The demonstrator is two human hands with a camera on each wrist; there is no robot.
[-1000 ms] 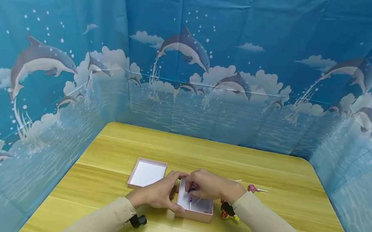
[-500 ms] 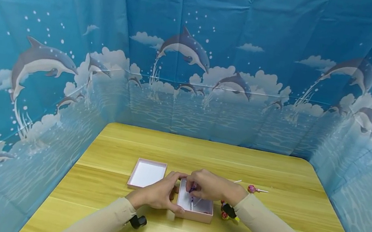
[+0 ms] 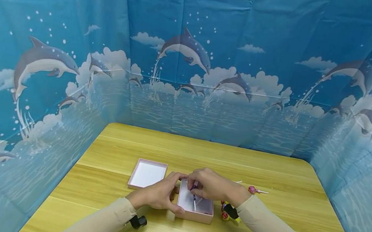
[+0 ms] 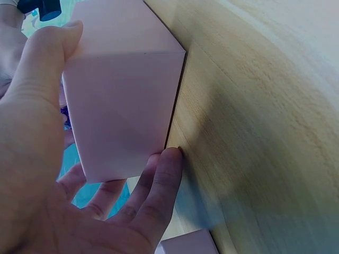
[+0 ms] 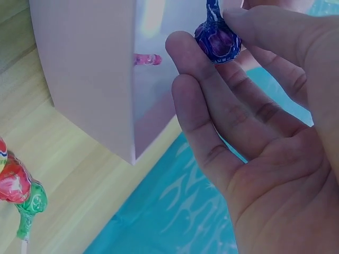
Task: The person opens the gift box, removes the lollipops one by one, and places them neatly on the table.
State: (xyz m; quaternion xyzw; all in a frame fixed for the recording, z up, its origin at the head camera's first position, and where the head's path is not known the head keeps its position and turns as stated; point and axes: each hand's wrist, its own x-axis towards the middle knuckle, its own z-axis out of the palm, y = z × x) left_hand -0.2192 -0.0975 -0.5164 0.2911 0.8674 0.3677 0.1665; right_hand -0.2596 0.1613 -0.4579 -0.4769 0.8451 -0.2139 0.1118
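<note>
A pink open-topped box (image 3: 193, 216) stands on the table, white inside. My left hand (image 3: 159, 191) grips its left side, thumb at the near corner and fingers round the far one; the left wrist view shows the box's outer wall (image 4: 122, 111) between them. Over the box, my right hand (image 3: 217, 186) pinches a lollipop in a dark blue and purple wrapper (image 5: 218, 43) between thumb and fingers. Its white stick (image 3: 194, 204) points down into the box, toward the near wall. Inside the box shows a small pink wrapped piece (image 5: 148, 59), mostly hidden by the wall.
A pink lid (image 3: 147, 174) with a white inside lies left of the box. Several lollipops (image 3: 225, 216) in red, yellow and green wrappers lie right of the box, under the right wrist. Another pink-red lollipop (image 3: 252, 189) lies farther right. A dolphin-print curtain (image 3: 187, 108) surrounds the table.
The stick of the lollipop in the right hand has shifted slightly to the right inside the box. The right hand has moved very little; the left hand keeps its grip on the box.
</note>
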